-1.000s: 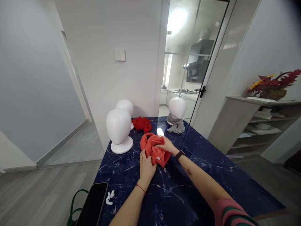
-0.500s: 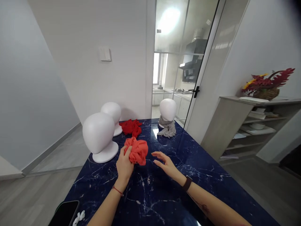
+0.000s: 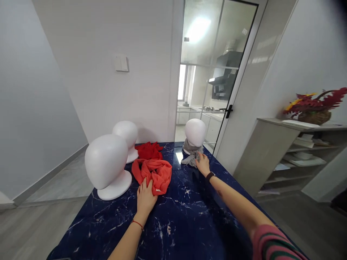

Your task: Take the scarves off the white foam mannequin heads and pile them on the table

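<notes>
A coral-red scarf (image 3: 158,172) lies in a loose heap on the dark blue marbled table. My left hand (image 3: 146,198) is at its near edge, fingers bent over the cloth and the thumb hidden by it. At the far right, a grey scarf (image 3: 192,159) is wrapped round the neck of a white mannequin head (image 3: 195,132), its ends hanging onto the table. My right hand (image 3: 202,164) reaches to those ends, with its fingers closed on the grey cloth. Behind the coral scarf a darker red scarf (image 3: 149,151) lies bunched up.
Two more white mannequin heads, a nearer one (image 3: 106,162) and a farther one (image 3: 126,135), stand along the table's left side. Beyond the table (image 3: 187,224) are a wall and a glass door (image 3: 206,72). A shelf unit (image 3: 276,151) with a flower basket stands at the right.
My left hand has lowered the coral scarf, which has spread from a gathered bunch onto the table. My right hand has moved forward from open air to the grey scarf.
</notes>
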{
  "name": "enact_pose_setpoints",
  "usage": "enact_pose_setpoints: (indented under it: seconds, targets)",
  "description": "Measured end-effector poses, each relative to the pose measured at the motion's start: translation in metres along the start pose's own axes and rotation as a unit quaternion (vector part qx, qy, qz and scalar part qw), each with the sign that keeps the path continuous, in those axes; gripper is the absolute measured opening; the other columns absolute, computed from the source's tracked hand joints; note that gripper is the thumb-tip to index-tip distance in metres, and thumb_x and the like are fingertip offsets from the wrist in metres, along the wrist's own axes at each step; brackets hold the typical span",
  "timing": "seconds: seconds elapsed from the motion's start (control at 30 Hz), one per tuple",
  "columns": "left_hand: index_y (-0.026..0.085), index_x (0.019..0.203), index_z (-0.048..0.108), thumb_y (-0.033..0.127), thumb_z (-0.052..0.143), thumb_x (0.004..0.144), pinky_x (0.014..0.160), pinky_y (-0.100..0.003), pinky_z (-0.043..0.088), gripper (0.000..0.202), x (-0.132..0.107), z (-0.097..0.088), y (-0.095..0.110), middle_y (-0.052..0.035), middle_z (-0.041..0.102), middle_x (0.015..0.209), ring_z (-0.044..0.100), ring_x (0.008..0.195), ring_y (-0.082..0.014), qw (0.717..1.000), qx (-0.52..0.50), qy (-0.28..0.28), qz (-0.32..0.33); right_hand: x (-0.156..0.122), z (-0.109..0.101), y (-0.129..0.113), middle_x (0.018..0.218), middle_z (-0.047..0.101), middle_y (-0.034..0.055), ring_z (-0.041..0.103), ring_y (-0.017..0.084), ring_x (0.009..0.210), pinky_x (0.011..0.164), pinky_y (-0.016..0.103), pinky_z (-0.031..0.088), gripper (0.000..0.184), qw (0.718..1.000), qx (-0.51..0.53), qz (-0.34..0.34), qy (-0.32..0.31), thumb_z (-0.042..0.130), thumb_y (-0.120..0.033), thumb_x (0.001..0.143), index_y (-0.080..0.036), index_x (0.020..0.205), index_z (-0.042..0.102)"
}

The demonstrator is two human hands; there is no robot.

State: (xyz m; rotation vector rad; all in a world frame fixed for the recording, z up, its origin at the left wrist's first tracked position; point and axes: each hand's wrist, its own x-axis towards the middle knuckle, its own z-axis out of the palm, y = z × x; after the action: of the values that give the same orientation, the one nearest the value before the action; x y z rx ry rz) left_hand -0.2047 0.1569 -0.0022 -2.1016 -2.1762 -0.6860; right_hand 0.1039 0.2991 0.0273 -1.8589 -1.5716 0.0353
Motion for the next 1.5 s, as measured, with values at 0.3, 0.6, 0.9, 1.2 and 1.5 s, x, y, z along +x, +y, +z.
enact_pose_setpoints:
  seconds: [0.3,0.6,0.9,1.2,1.5]
  targets:
    - [0.014,0.113,0.053,0.015,0.045,0.076,0.085,-0.039,0.039,0.038,0.012,-0.004,-0.002,-0.0124,0.058,0.109,0.055,0.100,-0.0271,0.995,0.006,0.016,-0.098,0.064,0.055,-0.008,0.139,0.026,0.0184,0.026,0.039,0.128,0.095,0.055,0.028,0.057,0.995,-0.085,0.060,-0.004,0.061,-0.024,0.078,-0.025,0.132,0.043]
    - [0.022,0.136,0.028,0.020,0.047,0.079,0.076,-0.035,0.047,0.060,0.015,-0.006,-0.011,-0.0141,0.050,0.129,0.062,0.094,-0.0258,0.961,-0.229,0.051,-0.150,0.077,0.060,-0.006,0.104,0.047,0.0150,0.049,0.026,0.093,0.080,0.037,0.038,0.035,0.998,-0.031,0.015,0.053,0.051,-0.014,0.078,-0.015,0.111,0.057]
    - [0.015,0.125,0.041,0.021,0.061,0.069,0.106,-0.047,0.033,0.059,0.023,0.006,-0.025,-0.0138,0.040,0.122,0.044,0.120,-0.0291,0.925,-0.333,0.150,-0.104,0.009,0.016,-0.003,0.096,0.046,0.0092,0.045,0.022,0.092,0.083,0.035,0.040,0.029,0.979,0.043,-0.086,0.180,0.043,-0.011,0.071,-0.015,0.098,0.055]
    - [0.014,0.137,0.031,0.007,0.053,0.068,0.108,-0.058,0.020,0.072,0.001,-0.012,-0.006,-0.0188,0.016,0.144,0.017,0.136,-0.0360,0.964,-0.202,0.168,-0.049,-0.150,-0.059,-0.028,0.093,0.045,0.0070,0.048,0.022,0.088,0.075,0.034,0.044,0.024,0.972,0.093,-0.149,0.158,0.044,-0.011,0.076,-0.019,0.097,0.052]
    - [0.020,0.135,0.034,0.001,0.038,0.075,0.105,-0.042,0.037,0.063,-0.092,-0.038,0.077,-0.0110,0.044,0.132,0.041,0.124,-0.0205,0.917,-0.238,-0.008,0.319,-0.224,-0.086,-0.057,0.104,0.058,0.0058,0.056,0.021,0.096,0.083,0.034,0.046,0.031,0.965,0.207,-0.147,-0.061,0.053,-0.020,0.080,-0.022,0.110,0.047]
